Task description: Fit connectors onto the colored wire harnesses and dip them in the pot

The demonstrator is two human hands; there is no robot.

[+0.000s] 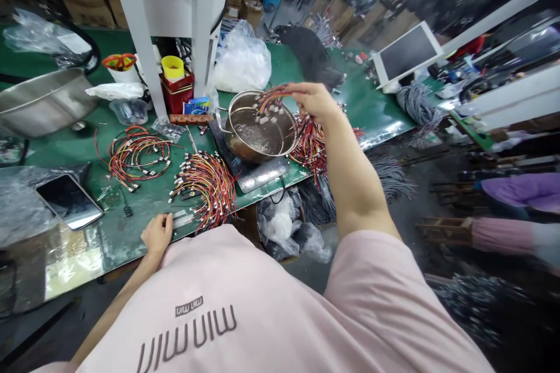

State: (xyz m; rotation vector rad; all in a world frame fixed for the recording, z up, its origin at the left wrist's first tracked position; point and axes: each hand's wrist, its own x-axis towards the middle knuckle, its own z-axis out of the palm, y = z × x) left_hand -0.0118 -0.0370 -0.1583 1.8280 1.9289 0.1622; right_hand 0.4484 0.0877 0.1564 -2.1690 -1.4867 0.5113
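Observation:
My right hand (314,99) is closed on a bundle of red, yellow and black wires (276,95). The white connector ends hang over the open steel pot (262,154), which has liquid in it and stands on a dark hot plate (262,178). Beneath my right forearm lies a heap of similar wires (310,148). My left hand (157,235) rests at the table's front edge with its fingers curled; what they hold, if anything, is hidden. Beside it are pale flat strips (182,219) and a fanned pile of connector wires (210,186).
A loose wire coil (139,154), a phone (69,201) and a large metal basin (48,102) are to the left. White machine posts (140,29) rise at the back, near a plastic bag (242,58). Below the front edge sits a bin with plastic bags (284,221).

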